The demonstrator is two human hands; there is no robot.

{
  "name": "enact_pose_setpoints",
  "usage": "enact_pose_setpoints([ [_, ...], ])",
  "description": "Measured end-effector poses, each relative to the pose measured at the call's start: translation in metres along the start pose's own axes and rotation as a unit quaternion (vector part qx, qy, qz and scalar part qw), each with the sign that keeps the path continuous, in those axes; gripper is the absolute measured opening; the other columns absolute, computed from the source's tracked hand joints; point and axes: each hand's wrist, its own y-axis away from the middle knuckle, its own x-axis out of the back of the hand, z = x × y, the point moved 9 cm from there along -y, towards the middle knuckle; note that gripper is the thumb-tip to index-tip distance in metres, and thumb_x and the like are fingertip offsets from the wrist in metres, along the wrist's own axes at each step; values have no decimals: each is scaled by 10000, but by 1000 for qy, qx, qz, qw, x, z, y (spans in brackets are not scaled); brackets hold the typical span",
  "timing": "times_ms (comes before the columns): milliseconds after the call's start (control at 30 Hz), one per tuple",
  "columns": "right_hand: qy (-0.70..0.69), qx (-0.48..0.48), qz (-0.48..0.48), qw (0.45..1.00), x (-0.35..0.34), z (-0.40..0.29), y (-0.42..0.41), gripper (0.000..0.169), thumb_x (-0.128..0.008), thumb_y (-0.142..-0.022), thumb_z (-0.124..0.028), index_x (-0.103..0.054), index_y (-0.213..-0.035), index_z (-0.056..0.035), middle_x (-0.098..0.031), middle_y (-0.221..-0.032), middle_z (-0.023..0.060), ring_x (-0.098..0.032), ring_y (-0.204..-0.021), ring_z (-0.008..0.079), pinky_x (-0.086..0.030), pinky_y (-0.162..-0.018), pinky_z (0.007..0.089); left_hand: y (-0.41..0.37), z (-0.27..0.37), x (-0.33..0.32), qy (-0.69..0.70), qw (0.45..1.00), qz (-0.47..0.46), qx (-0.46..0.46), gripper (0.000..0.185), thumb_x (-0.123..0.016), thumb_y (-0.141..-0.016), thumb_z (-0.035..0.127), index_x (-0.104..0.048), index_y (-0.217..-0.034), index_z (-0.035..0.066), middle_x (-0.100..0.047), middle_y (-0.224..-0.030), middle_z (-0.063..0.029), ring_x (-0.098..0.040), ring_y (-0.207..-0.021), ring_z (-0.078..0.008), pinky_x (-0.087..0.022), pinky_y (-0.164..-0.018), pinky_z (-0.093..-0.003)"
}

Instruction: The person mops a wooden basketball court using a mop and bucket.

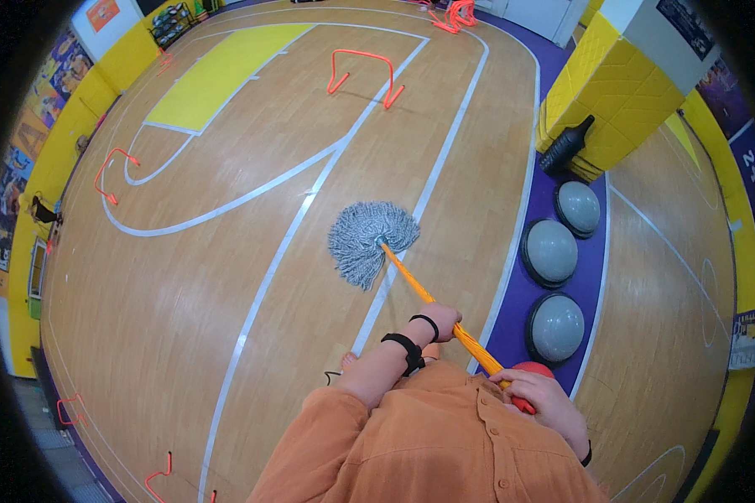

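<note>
A string mop's grey-blue head [372,242] lies spread on the wooden court floor, partly over a white line. Its orange handle [415,281] slants down and right to the person's body. My left hand [440,320], with black bands at the wrist and forearm, is closed around the middle of the handle. Near the handle's red end, at the belly, my right hand [528,390] grips the upper part. Parts of the fingers of both hands are hidden.
Several grey balance domes [550,251] line the purple strip at right, below a black bottle-shaped object [567,144] beside a yellow padded pillar [610,94]. An orange-red hurdle [362,53] stands ahead; others are at left [105,173] and lower left [159,475].
</note>
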Motion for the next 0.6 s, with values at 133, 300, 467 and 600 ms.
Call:
enact_pose_setpoints([
  [133,-26,8,5,1000,-1,4,9,151,-696,-797,-107,-572,-833,-28,-634,-1185,129,-642,-989,305,-511,-813,377,-7,9,-7,-15,999,-4,-39,268,-682,-780,236,-699,-1024,127,-707,-961,-115,-669,-922,-323,-540,-800,-424],
  [300,-84,51,-22,995,-5,-4,-5,145,-692,-784,-74,-558,-810,-25,-643,-1164,132,-640,-996,303,-505,-839,381,0,-3,-7,-13,1000,3,-17,246,-664,-811,340,-707,-968,154,-716,-956,-83,-680,-903,-303,-545,-807,-416],
  [467,-88,99,-65,989,-15,-26,-31,148,-683,-790,-75,-543,-801,-29,-647,-1152,121,-636,-982,302,-501,-835,378,35,-31,3,8,999,26,33,237,-662,-803,322,-705,-961,151,-717,-943,-81,-681,-897,-306,-548,-791,-416],
  [600,-97,120,-118,981,-35,-41,-52,144,-675,-821,-97,-548,-817,-28,-647,-1133,119,-629,-929,292,-496,-814,370,78,-62,4,31,994,61,83,234,-665,-795,315,-707,-950,145,-715,-926,-87,-679,-893,-309,-548,-781,-419],
])
